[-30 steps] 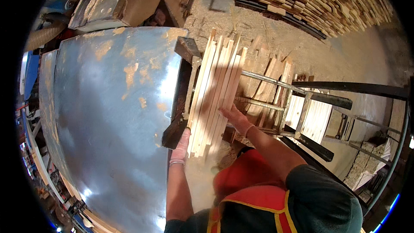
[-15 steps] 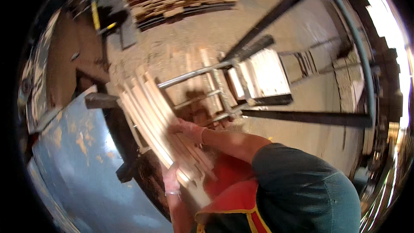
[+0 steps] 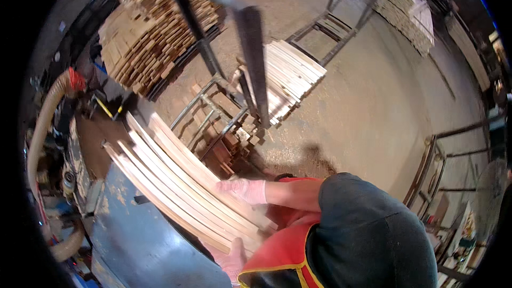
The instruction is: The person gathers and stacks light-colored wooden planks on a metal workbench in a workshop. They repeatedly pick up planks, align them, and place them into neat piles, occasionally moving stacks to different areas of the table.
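A bundle of several long, pale wooden strips [image 3: 184,181] lies across my two hands, its far end fanned out a little. My right hand [image 3: 242,189], in a pink glove, is closed on the right edge of the bundle. Lower down, at the near end, my left hand [image 3: 230,260] grips the strips from the left side with its thumb on top; its other fingers are partly hidden beneath the wood. The strips hang over the edge of a blue metal table [image 3: 154,245] with worn paint.
A metal rack cart [image 3: 255,64] stands ahead, with pale strips [image 3: 293,74] stacked behind its upright. Shorter wood pieces [image 3: 226,149] lie in its near part. A tall stack of boards [image 3: 154,37] is at far left. A ribbed hose [image 3: 45,122] runs along the left.
My view has turned to the right. The bundle, still in both hands, has shifted from beside the rack to over the blue table.
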A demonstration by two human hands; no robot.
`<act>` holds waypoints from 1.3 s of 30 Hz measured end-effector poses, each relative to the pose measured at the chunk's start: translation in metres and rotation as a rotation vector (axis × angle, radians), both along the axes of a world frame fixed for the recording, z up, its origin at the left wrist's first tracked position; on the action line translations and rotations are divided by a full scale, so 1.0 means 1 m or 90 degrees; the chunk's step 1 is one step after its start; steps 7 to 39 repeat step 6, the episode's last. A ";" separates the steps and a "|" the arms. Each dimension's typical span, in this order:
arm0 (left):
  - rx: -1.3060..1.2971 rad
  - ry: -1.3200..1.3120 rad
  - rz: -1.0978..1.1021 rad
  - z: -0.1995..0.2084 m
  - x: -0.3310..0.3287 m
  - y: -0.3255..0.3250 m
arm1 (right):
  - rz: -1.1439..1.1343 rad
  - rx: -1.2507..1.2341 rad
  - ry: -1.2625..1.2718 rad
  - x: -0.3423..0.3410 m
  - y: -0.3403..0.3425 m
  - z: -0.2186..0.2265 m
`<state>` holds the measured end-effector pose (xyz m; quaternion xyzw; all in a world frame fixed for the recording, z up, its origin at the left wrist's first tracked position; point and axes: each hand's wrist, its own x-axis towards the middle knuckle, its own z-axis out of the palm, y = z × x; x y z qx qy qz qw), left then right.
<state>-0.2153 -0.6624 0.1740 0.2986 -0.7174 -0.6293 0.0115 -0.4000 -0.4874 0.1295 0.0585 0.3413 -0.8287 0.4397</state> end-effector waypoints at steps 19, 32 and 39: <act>-0.348 0.151 -0.150 0.119 0.013 0.097 | -0.199 -0.287 0.071 0.047 0.096 0.085; -0.348 0.151 -0.150 0.119 0.013 0.097 | -0.199 -0.287 0.071 0.047 0.096 0.085; -0.348 0.151 -0.150 0.119 0.013 0.097 | -0.199 -0.287 0.071 0.047 0.096 0.085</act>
